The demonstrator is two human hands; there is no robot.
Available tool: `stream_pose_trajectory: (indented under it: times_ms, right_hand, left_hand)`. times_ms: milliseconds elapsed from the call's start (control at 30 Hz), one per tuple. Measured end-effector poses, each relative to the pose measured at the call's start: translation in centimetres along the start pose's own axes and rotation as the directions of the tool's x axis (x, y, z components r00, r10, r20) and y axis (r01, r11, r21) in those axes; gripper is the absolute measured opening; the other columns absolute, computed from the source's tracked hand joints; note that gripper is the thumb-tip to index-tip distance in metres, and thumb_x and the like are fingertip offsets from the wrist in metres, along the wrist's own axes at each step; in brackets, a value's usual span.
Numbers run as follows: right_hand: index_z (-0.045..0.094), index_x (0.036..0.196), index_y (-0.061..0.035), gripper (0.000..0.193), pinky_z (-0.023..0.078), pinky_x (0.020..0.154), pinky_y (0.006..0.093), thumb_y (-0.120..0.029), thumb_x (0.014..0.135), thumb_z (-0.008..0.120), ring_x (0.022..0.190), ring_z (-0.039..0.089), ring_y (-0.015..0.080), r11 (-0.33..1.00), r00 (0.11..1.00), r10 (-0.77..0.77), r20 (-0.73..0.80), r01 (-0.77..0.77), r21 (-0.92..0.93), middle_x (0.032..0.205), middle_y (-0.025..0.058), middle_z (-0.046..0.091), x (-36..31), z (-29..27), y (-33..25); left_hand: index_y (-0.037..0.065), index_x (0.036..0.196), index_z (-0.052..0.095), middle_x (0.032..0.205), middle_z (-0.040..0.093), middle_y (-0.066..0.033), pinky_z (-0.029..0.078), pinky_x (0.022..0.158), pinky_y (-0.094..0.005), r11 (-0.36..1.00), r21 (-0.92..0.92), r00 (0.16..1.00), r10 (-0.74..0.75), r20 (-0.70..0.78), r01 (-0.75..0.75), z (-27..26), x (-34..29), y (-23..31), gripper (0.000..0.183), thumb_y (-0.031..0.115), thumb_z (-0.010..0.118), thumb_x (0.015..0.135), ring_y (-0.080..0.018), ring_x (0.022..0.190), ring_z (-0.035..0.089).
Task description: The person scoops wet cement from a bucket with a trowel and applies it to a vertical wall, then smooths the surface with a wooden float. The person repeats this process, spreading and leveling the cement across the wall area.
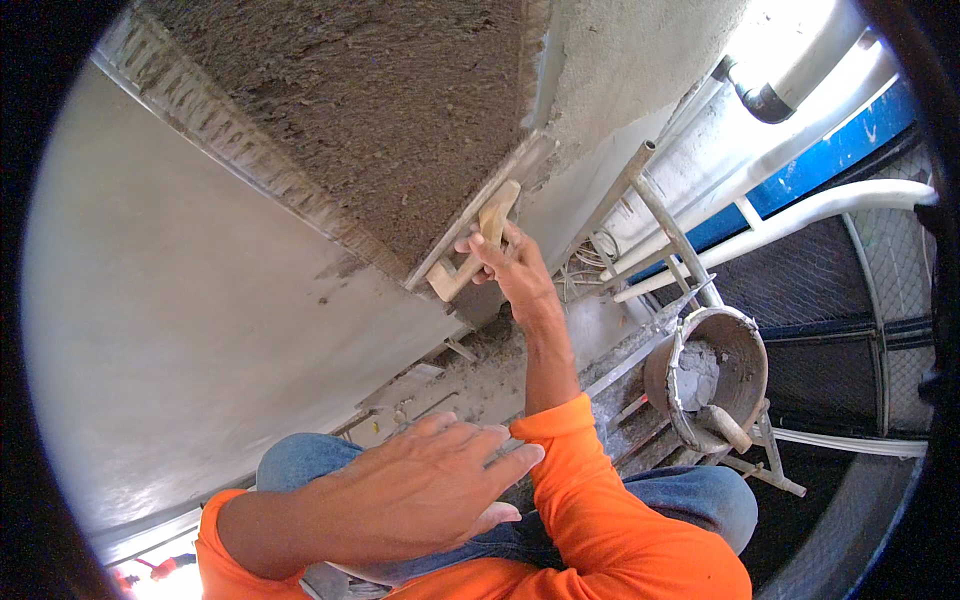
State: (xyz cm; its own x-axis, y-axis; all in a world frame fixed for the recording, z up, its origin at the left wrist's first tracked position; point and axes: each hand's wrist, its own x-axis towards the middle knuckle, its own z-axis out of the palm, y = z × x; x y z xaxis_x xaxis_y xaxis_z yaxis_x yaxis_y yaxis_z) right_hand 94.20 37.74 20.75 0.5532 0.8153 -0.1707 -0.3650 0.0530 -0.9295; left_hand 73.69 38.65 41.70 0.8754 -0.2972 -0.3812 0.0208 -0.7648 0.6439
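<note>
My right hand (515,270) is closed around the wooden handle of a plastering float (478,240). The float's long, pale edge lies across the lower corner of a rough, dark grey-brown plaster patch (360,110). Smooth grey edge strips (240,165) border that patch, and they meet near the float. Lower down, my left hand (425,485) hovers over my lap with its fingers stretched out and nothing in it. To the right stands a round bucket (745,365) holding grey mortar (697,375). A tool's wooden handle (722,428) leans at the bucket's near rim.
A smooth grey wall (180,300) fills the left side. Metal scaffold tubes (672,225) rise behind the bucket, beside thick white pipes (800,225) and dark mesh (820,280). Mortar-smeared planks (650,435) lie under the bucket, near my bent knee in jeans (700,500).
</note>
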Motion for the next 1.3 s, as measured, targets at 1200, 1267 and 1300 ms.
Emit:
stream_pose_trajectory:
  times_ms: [1200,1267,1300]
  right_hand:
    - [0.059,0.118,-0.0085,0.032,0.047,0.07,0.0282,-0.037,0.103,0.064,0.077,0.055,0.0091,0.982,0.989,0.148,0.018,-0.149,0.112,0.108,0.0031,0.072,2.6,-3.9,15.7]
    - [0.059,0.118,-0.0084,0.034,0.047,0.068,0.0277,-0.038,0.102,0.065,0.078,0.055,0.0088,0.989,0.991,0.13,0.032,-0.132,0.067,0.107,0.003,0.072,2.6,-3.7,14.0]
    - [0.059,0.118,-0.0086,0.035,0.046,0.068,0.0274,-0.039,0.102,0.065,0.079,0.056,0.0086,0.994,0.995,0.087,0.051,-0.09,0.065,0.107,0.0031,0.072,2.6,-3.6,13.0]
  left_hand:
    - [0.006,0.143,0.052,0.135,0.061,-0.0203,0.048,0.1,-0.0475,0.995,0.058,0.996,-0.086,-0.013,0.086,-1.0,-1.2,0.7,0.054,0.034,0.063,0.099,-0.0402,0.116,0.061]
    - [0.006,0.144,0.051,0.135,0.06,-0.0211,0.048,0.1,-0.0473,0.996,0.057,0.998,-0.062,-0.029,0.063,-1.0,-1.3,0.8,0.054,0.034,0.063,0.1,-0.0402,0.116,0.061]
    - [0.006,0.144,0.051,0.135,0.06,-0.0214,0.048,0.1,-0.0471,0.997,0.051,0.998,-0.058,-0.028,0.059,-1.0,-1.3,0.7,0.054,0.034,0.062,0.1,-0.0402,0.116,0.061]
